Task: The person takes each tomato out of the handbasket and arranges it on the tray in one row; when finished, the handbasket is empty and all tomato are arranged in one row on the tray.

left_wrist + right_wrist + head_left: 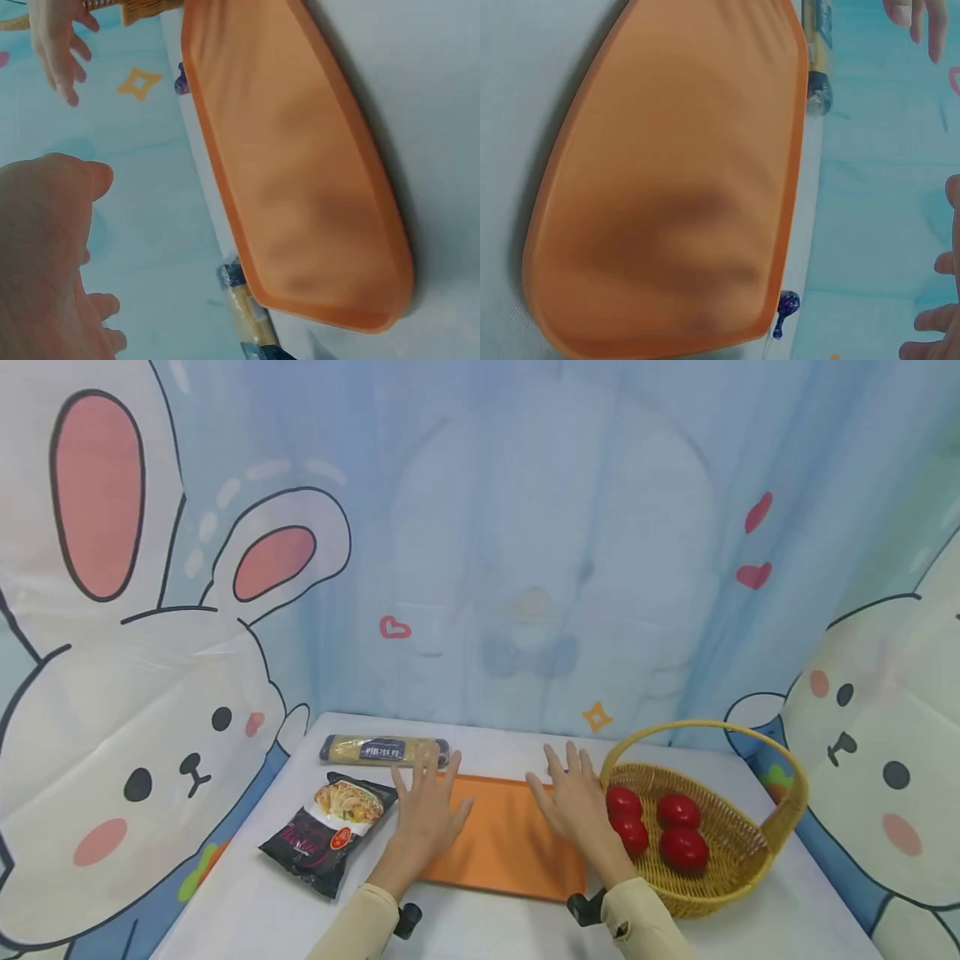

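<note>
– Why are the left hand (426, 810) and right hand (576, 803) spread, holding nothing?
– They hover above the orange tray (506, 835); the basket (731, 831) sits beside the right hand, probably for easy reach.

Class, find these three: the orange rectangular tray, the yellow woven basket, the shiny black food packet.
Orange rectangular tray (501, 839): head view, bare middle.
Yellow woven basket (737, 847): head view, bare inner weave.
Shiny black food packet (327, 833): head view, printed front.

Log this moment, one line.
left hand: raised, holding nothing | right hand: raised, holding nothing | orange tray: flat on table | wicker basket: holds red items
</note>
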{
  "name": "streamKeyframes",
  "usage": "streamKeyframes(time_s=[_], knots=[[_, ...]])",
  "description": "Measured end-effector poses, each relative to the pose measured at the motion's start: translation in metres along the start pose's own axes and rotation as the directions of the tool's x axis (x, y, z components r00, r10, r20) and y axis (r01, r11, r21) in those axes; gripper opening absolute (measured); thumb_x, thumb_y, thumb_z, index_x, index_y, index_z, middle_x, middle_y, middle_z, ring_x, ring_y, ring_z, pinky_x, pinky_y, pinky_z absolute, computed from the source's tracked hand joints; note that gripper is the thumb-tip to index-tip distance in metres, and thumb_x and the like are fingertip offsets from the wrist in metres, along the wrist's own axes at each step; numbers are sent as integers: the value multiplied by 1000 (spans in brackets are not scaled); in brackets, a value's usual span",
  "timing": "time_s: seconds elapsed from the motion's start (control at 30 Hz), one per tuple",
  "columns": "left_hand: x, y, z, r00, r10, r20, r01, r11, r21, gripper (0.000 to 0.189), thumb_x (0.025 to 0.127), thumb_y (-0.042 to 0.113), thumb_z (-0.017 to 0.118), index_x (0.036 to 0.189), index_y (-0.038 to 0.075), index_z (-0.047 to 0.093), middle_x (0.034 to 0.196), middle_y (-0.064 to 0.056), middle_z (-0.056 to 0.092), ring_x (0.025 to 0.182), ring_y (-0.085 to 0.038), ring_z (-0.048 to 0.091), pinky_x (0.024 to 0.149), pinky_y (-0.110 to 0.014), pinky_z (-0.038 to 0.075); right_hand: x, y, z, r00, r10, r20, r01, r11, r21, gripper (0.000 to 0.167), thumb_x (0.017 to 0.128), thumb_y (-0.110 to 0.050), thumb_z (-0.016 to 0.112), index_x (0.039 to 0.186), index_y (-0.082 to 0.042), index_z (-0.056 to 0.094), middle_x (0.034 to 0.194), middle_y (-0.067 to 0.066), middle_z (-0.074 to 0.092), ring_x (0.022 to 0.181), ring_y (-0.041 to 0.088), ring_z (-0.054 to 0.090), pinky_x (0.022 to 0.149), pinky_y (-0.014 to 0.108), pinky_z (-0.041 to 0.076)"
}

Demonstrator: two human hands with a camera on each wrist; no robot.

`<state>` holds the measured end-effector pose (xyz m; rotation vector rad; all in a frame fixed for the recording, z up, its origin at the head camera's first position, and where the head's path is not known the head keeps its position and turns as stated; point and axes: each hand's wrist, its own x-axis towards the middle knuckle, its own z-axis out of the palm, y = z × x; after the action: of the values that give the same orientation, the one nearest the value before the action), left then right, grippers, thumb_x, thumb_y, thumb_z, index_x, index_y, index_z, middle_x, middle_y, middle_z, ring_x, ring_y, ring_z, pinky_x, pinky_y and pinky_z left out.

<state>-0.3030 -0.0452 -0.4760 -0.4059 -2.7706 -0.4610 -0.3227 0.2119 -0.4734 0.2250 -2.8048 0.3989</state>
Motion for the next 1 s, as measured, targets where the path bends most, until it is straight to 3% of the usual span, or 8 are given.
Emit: streamKeyframes(time_s=[0.17,0.3,0.4,0.5,0.67,0.83,1.0], knots=[[-7,-7,6,1000,-16,2,16,999,-43,74,105,47,64,168,16,40,177,-19,23,165,-46,14,123,-83,13,-7,0,-8,1000,-9,5,9,999,42,71,110,-46,58,166,-6,40,169,37,28,155,60,28,118,77,37],[-20,-22,10,1000,24,21,-20,988,-155,78,105,42,67,168,6,37,178,-20,22,163,-47,18,124,-78,22,-13,-2,-15,1000,-31,0,31,996,84,75,109,-45,61,167,-5,36,169,35,30,152,58,35,114,77,41],[-35,-39,11,996,58,69,-39,967,-253,86,101,38,74,165,-4,35,175,-25,26,162,-48,24,128,-69,27,-17,-5,-19,998,-56,-16,57,991,120,78,108,-44,64,168,-3,34,169,32,34,150,55,41,113,75,44],[-51,-57,13,988,64,139,-17,948,-317,98,96,41,81,165,-8,32,174,-28,26,162,-48,23,131,-60,24,-22,-9,-23,996,-82,-44,88,983,160,77,107,-41,67,167,-4,36,167,29,40,149,51,45,113,72,45],[-70,-75,20,971,57,230,40,917,-396,108,94,49,82,168,-6,25,176,-27,20,164,-44,17,132,-61,20,-32,-19,-32,989,-111,-94,127,974,186,73,105,-34,72,166,-7,42,167,27,40,147,50,47,108,71,51],[-78,-83,27,965,52,256,48,929,-368,101,99,51,76,166,-7,29,175,-28,24,164,-45,18,130,-71,13,-41,-25,-41,982,-139,-128,161,971,177,68,103,-32,75,163,-13,49,170,25,37,149,50,45,106,72,52],[-82,-84,29,962,49,269,40,948,-315,99,102,55,69,166,-9,28,174,-29,25,163,-47,20,124,-81,14,-48,-24,-53,967,-189,-173,214,967,136,64,102,-30,76,161,-17,54,169,24,38,149,51,43,109,76,46]])
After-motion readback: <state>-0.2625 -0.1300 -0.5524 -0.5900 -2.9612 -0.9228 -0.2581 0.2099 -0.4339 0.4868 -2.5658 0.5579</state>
